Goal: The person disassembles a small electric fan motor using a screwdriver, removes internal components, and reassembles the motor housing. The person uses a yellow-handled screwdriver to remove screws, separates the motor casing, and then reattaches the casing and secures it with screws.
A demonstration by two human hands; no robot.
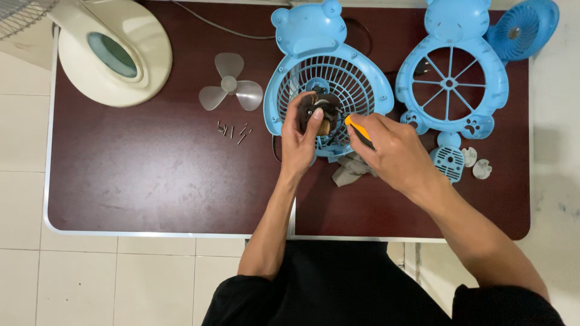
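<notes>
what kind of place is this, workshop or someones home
Probably a home or small repair corner, not a fitted workshop: a folding dark red table on pale floor tiles, a dismantled blue bear-shaped fan, loose screws and a magnifier lamp.

The left hand [300, 140] covers most of the dark motor [323, 115], so you can't really make out its shape. The right hand [389, 148] swallows the orange tool [356, 128]; only a bit of handle pokes out, tip not visible. The grey cloth [350, 170] is half tucked under that hand too. Far left, the wire fan guard [21, 15] gets cut off by the frame, same with the small blue fan [522, 27] far right. The screws [232, 131] are too tiny to count.
</notes>
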